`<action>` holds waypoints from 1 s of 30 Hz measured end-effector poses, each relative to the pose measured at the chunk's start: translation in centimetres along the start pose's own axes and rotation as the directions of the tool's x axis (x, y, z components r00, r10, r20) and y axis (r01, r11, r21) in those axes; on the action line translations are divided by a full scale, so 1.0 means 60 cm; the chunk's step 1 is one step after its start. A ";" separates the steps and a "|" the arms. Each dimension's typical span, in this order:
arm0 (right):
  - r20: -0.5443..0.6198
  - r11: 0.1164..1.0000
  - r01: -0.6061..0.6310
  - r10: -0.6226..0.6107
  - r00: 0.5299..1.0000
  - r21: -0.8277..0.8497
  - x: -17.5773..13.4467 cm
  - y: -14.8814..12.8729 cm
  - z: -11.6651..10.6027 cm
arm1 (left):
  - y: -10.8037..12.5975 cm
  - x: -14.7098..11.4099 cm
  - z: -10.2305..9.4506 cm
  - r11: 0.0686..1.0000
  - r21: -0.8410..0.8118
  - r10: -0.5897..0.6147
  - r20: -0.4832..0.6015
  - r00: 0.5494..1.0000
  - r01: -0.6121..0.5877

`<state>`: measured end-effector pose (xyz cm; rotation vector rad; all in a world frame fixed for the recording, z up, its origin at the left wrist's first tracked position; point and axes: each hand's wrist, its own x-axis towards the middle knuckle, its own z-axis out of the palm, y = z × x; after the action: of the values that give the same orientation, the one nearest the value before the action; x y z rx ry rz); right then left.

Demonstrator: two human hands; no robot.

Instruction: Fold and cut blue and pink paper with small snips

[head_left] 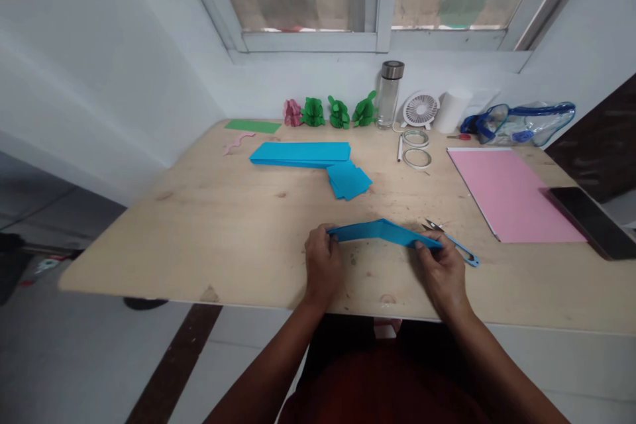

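A long strip of blue paper [380, 229] spans between my two hands, with a crease near its middle that makes a shallow peak. My left hand [322, 262] pinches its left end. The right end is gripped by my right hand [444, 270], thumb lying on the near side. Just behind my right hand lies a pair of small thread snips [462, 250] with blue handles, partly hidden by the fingers. Farther back on the table, a folded blue paper strip [301, 153] rests beside a small pile of blue paper squares [348, 181].
Green paper figures [338, 112] and a pink one [293, 112] stand along the wall, near a glass bottle [390, 96] and a small fan [420, 110]. Tape rolls [417, 158] lie before them. Pink paper [517, 195] and a phone [593, 222] occupy the table's right side.
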<state>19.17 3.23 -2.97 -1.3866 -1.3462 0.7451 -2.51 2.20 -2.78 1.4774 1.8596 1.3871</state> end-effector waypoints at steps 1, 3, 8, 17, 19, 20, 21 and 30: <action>0.011 1.000 -0.001 0.001 1.000 0.002 0.000 0.001 -0.001 | 0.000 0.000 -0.005 1.000 0.008 0.006 0.000 1.000 -0.006; 0.015 1.000 -0.012 0.012 1.000 0.011 -0.001 0.001 -0.004 | -0.002 -0.001 -0.010 1.000 0.018 0.015 0.008 1.000 -0.015; 0.010 1.000 -0.015 0.015 1.000 -0.021 0.001 0.000 -0.008 | -0.006 -0.004 -0.009 0.999 0.046 0.017 0.020 1.000 -0.018; 0.036 0.997 -0.029 0.032 0.999 -0.070 -0.002 -0.008 -0.004 | -0.006 -0.005 -0.008 0.994 0.100 0.050 0.017 0.999 -0.052; 0.028 0.998 -0.028 0.029 0.999 -0.052 -0.003 -0.010 -0.004 | -0.006 -0.005 -0.008 0.993 0.107 0.057 0.016 0.998 -0.058; 0.027 0.998 -0.028 0.030 0.999 -0.053 -0.003 -0.010 -0.005 | -0.006 -0.006 -0.008 0.992 0.110 0.060 0.016 0.998 -0.061; 0.033 0.997 -0.031 0.034 0.999 -0.065 -0.003 -0.010 -0.005 | -0.006 -0.006 -0.009 0.992 0.112 0.062 0.018 0.998 -0.063; 0.039 0.994 -0.042 0.046 0.998 -0.103 -0.005 -0.019 -0.015 | 0.013 0.007 -0.030 0.993 0.098 0.059 0.102 0.993 -0.069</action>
<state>19.58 2.57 -1.71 -1.4930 -1.4061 0.7467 -3.67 1.76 -1.22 1.6382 1.8601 1.2396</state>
